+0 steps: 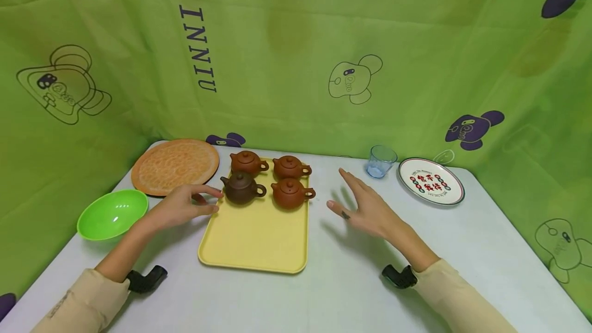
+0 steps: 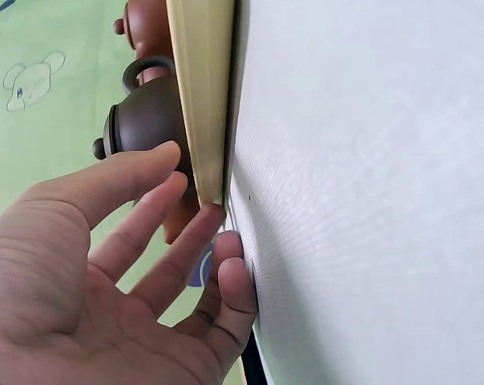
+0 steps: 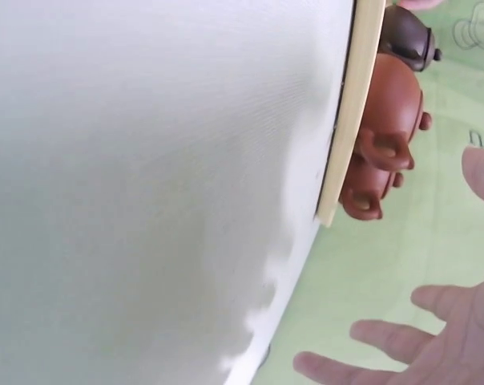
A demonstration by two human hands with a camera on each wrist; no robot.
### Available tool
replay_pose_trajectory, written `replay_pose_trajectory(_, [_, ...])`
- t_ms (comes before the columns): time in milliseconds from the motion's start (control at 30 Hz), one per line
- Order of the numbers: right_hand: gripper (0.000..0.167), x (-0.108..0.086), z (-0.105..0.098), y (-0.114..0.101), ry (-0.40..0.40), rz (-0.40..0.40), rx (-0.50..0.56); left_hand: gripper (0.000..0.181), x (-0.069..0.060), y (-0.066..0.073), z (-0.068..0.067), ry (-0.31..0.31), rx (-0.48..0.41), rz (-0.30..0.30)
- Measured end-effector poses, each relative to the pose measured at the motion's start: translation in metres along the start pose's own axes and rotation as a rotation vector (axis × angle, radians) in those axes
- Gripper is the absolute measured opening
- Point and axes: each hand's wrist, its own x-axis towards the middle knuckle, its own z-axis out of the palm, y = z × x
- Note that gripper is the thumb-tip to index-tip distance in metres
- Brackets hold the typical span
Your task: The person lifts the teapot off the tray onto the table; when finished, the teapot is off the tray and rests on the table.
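A yellow tray (image 1: 259, 240) bears a dark brown teapot (image 1: 241, 189) and three reddish-brown teapots: one front right (image 1: 289, 193), one back right (image 1: 289, 167), one back left (image 1: 246, 162). At the tray's left rim, beside the dark teapot, is my left hand (image 1: 182, 205), fingers loosely bent and spread. In the left wrist view its fingertips (image 2: 211, 215) reach the rim; whether the thumb touches the dark teapot I cannot tell. Right of the tray, my right hand (image 1: 365, 212) hovers above the table, thumb and fingers spread, holding nothing. The right wrist view shows it apart from the teapots.
A green bowl (image 1: 113, 215) stands at the left, and a round board with a pizza-crust-like top (image 1: 176, 166) lies behind it. Back right are a blue glass (image 1: 381, 161) and a white plate with red characters (image 1: 430, 181). Green printed cloth (image 1: 287, 40) surrounds the white table (image 1: 259, 302).
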Motion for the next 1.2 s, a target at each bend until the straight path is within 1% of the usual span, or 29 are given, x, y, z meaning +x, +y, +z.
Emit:
replay_pose_trajectory(200, [0.091,0.006,0.001,-0.002,0.008,-0.007,0.066,0.028,0.009,-0.004,0.000,-0.030,0.013,-0.005])
replay_pose_trajectory(300, [0.086,0.009,0.002,-0.005,0.009,-0.028,0.114,0.025,0.011,-0.007,0.000,-0.041,0.011,-0.016])
replay_pose_trajectory(433, [0.075,0.013,0.003,-0.009,0.000,-0.042,0.193,0.025,0.013,-0.009,-0.001,-0.043,0.003,-0.015])
replay_pose_trajectory(533, [0.066,0.018,0.005,-0.012,-0.007,-0.031,0.267,0.025,0.013,-0.009,-0.001,-0.034,-0.003,-0.010])
replay_pose_trajectory(600, [0.061,0.021,0.008,-0.015,-0.007,-0.023,0.297,0.024,0.013,-0.009,-0.001,-0.030,-0.009,-0.009])
replay_pose_trajectory(800, [0.048,0.031,0.017,-0.019,-0.020,-0.010,0.310,0.023,0.012,-0.012,0.001,-0.024,-0.023,0.007])
replay_pose_trajectory(967, [0.045,0.034,0.022,-0.022,-0.053,0.019,0.359,0.022,0.011,-0.015,0.003,-0.021,-0.029,0.004])
replay_pose_trajectory(1067, [0.045,0.035,0.024,-0.025,-0.057,0.021,0.400,0.023,0.012,-0.015,0.003,-0.021,-0.023,-0.002])
replay_pose_trajectory(1167, [0.041,0.037,0.026,-0.028,-0.066,0.031,0.450,0.023,0.012,-0.015,0.004,-0.019,-0.025,-0.009])
replay_pose_trajectory(1200, [0.038,0.037,0.027,-0.029,-0.067,0.036,0.459,0.024,0.011,-0.015,0.004,-0.020,-0.022,-0.003])
